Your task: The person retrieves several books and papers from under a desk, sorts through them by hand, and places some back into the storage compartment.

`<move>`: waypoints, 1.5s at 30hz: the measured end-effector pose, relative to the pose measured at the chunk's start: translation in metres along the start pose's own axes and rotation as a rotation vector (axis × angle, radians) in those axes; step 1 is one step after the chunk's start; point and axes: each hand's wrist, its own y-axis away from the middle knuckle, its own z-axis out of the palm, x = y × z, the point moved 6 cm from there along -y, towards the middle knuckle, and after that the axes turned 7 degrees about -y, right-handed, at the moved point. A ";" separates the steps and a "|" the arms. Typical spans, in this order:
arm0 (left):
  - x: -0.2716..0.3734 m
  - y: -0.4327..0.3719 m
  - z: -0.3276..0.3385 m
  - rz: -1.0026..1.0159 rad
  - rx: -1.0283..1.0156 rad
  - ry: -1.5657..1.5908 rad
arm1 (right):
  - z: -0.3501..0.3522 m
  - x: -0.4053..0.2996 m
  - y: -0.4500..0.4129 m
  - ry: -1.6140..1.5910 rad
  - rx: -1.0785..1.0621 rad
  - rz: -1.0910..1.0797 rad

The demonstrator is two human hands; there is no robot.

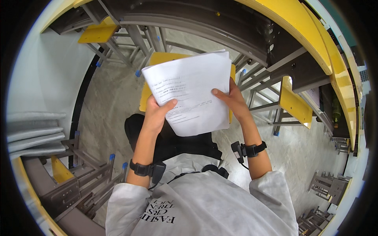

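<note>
A stack of printed paper sheets (195, 94) is held up in front of my body, tilted, with lines of text on its top page. My left hand (158, 113) grips its left edge, thumb on the page and fingers hidden behind. On the right edge, my right hand (234, 100) pinches the stack the same way, its thumb lying on the paper. Behind and below the sheets is a yellow stool seat (146, 91), mostly covered by them. Black straps with small devices circle both forearms.
Yellow-topped desks (295, 26) with dark metal shelves curve across the front and right. Yellow stools stand at the front left (99, 31) and right (296, 101). Grey folded padding (37, 134) lies by the left wall, above a metal-framed desk (65, 188). A green bottle (336, 110) rests in the right desk's shelf.
</note>
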 end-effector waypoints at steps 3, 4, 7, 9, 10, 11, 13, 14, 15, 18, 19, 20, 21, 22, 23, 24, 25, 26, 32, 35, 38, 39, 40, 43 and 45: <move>0.039 0.005 0.002 0.189 -0.058 -0.057 | 0.009 -0.035 0.010 -0.210 -0.070 -0.046; 0.053 0.006 0.003 0.263 -0.079 -0.154 | 0.013 -0.052 0.014 -0.188 -0.094 -0.148; 0.087 0.007 0.011 0.413 -0.112 -0.257 | 0.015 -0.084 0.021 -0.153 -0.096 -0.299; 0.103 0.011 0.015 0.489 -0.044 -0.211 | 0.010 -0.093 0.026 -0.123 -0.066 -0.400; 0.105 0.015 0.017 0.564 -0.102 -0.286 | 0.009 -0.096 0.031 -0.157 -0.099 -0.496; 0.108 0.010 0.024 0.531 -0.197 -0.421 | 0.012 -0.105 0.029 -0.169 -0.255 -0.624; 0.101 -0.005 0.027 0.488 -0.160 -0.563 | 0.003 -0.081 0.021 -0.067 -0.068 -0.372; 0.085 -0.010 0.025 0.413 -0.161 -0.347 | 0.000 -0.061 0.010 -0.159 -0.096 -0.323; 0.078 -0.010 0.027 0.412 -0.184 -0.318 | 0.001 -0.058 0.007 -0.158 -0.098 -0.330; 0.071 -0.012 0.031 0.471 -0.205 -0.418 | -0.004 -0.060 0.010 -0.346 -0.132 -0.369; 0.073 -0.011 0.029 0.493 -0.194 -0.460 | -0.004 -0.060 0.012 -0.342 -0.119 -0.363; 0.074 -0.011 0.026 0.515 -0.185 -0.503 | 0.000 -0.060 0.012 -0.247 -0.112 -0.337; 0.068 -0.013 0.016 0.462 -0.188 -0.453 | 0.008 -0.061 0.011 -0.149 -0.114 -0.315; 0.067 -0.015 0.011 0.431 -0.168 -0.396 | 0.014 -0.069 0.012 -0.133 -0.159 -0.305; 0.065 -0.016 0.007 0.397 -0.148 -0.340 | 0.013 -0.074 0.012 -0.121 -0.140 -0.308; 0.067 -0.017 0.009 0.400 -0.169 -0.333 | 0.014 -0.077 0.013 -0.098 -0.178 -0.308; 0.068 -0.018 0.011 0.386 -0.195 -0.309 | 0.015 -0.079 0.013 -0.075 -0.218 -0.307; 0.068 -0.018 0.015 0.371 -0.218 -0.284 | 0.009 -0.074 0.010 -0.088 -0.184 -0.249; 0.084 -0.005 0.012 0.623 -0.052 0.020 | 0.009 -0.066 0.009 -0.125 -0.164 -0.296; 0.077 -0.010 0.001 0.538 -0.071 -0.081 | 0.013 -0.076 0.009 -0.119 -0.155 -0.342; 0.082 -0.010 0.012 0.519 -0.080 -0.263 | 0.015 -0.077 0.009 -0.091 -0.158 -0.374; 0.085 -0.010 0.011 0.517 -0.074 -0.269 | 0.015 -0.076 0.009 -0.053 -0.150 -0.384; 0.088 -0.010 0.011 0.520 -0.090 -0.264 | 0.015 -0.076 0.009 -0.059 -0.158 -0.382; 0.085 -0.010 0.009 0.474 -0.136 -0.270 | 0.014 -0.068 0.009 -0.084 -0.180 -0.326; 0.080 -0.011 0.009 0.425 -0.164 -0.281 | 0.010 -0.057 0.009 -0.089 -0.106 -0.328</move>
